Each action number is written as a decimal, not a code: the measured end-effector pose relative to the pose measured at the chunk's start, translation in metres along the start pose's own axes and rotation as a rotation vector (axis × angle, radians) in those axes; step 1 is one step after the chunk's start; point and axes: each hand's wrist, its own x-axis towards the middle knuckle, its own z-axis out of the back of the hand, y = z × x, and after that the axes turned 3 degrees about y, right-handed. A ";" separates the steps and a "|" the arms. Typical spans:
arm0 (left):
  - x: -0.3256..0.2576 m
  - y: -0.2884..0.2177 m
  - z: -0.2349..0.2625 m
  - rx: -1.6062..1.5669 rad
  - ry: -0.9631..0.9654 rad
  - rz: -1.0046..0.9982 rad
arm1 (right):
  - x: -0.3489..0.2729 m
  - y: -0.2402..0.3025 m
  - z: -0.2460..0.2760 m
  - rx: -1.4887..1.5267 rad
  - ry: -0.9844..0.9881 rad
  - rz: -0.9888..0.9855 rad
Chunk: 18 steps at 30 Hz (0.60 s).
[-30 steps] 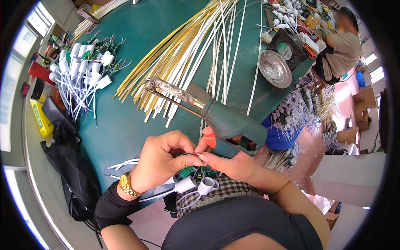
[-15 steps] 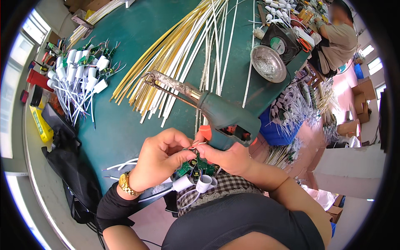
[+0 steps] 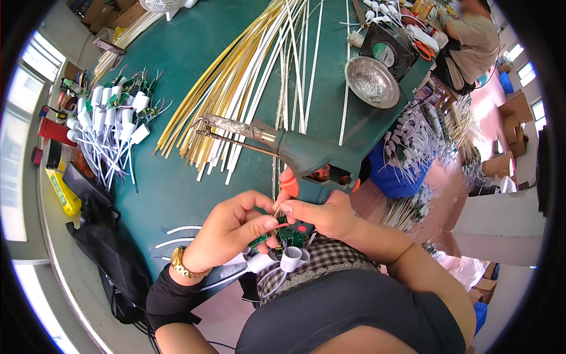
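A green soldering gun (image 3: 321, 154) with a scorched metal barrel is in my right hand (image 3: 330, 219), its tip pointing to the far left. The thumb of that hand also presses on thin wires beside the orange trigger. Close by, my left hand (image 3: 227, 230) pinches the end of a thin red wire (image 3: 282, 225) between thumb and fingers. Under both hands lie small green circuit boards (image 3: 290, 237) with white cylindrical caps (image 3: 290, 258) and white cables. The fingers partly hide the wire ends and the boards.
White and yellow strips (image 3: 236, 88) lie across the green table (image 3: 147, 194). A heap of white caps with cables (image 3: 109, 118) lies at left. At right are a metal bowl (image 3: 371, 82), a black fan (image 3: 389, 50) and a blue bin (image 3: 401, 171). A co-worker (image 3: 471, 41) sits beyond.
The soldering gun has tilted and shifted slightly left and down. My hands have moved a little apart, and a red wire now shows more clearly. The whole view has shifted slightly.
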 end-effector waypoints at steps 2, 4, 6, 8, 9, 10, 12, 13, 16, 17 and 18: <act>0.000 0.000 0.000 0.031 0.035 0.016 | -0.002 0.007 -0.001 -0.105 -0.007 -0.114; 0.000 -0.002 -0.002 0.087 0.043 0.060 | -0.003 0.001 -0.003 -0.062 -0.004 -0.087; 0.003 0.005 -0.005 0.089 0.033 -0.010 | -0.004 -0.001 -0.002 -0.055 0.021 -0.084; 0.003 0.008 -0.005 0.090 0.027 -0.081 | 0.001 -0.004 0.000 -0.070 0.008 -0.033; 0.003 0.009 -0.004 0.165 0.061 -0.056 | 0.004 -0.003 0.000 -0.088 -0.001 0.017; 0.004 0.009 -0.003 0.240 0.096 -0.032 | 0.006 0.002 0.002 -0.067 -0.031 -0.019; 0.003 0.013 -0.006 0.209 0.083 -0.056 | 0.015 0.005 0.010 -0.075 -0.085 0.074; 0.004 0.015 -0.007 0.178 0.068 -0.081 | 0.017 0.007 0.013 -0.105 -0.121 0.122; 0.010 0.014 -0.003 0.007 -0.039 -0.168 | 0.017 0.014 0.017 -0.100 -0.135 0.104; 0.011 0.013 -0.002 -0.051 -0.087 -0.229 | 0.016 0.014 0.020 -0.125 -0.095 0.089; 0.012 0.012 -0.002 -0.073 -0.107 -0.224 | 0.012 0.017 0.018 -0.107 -0.052 0.080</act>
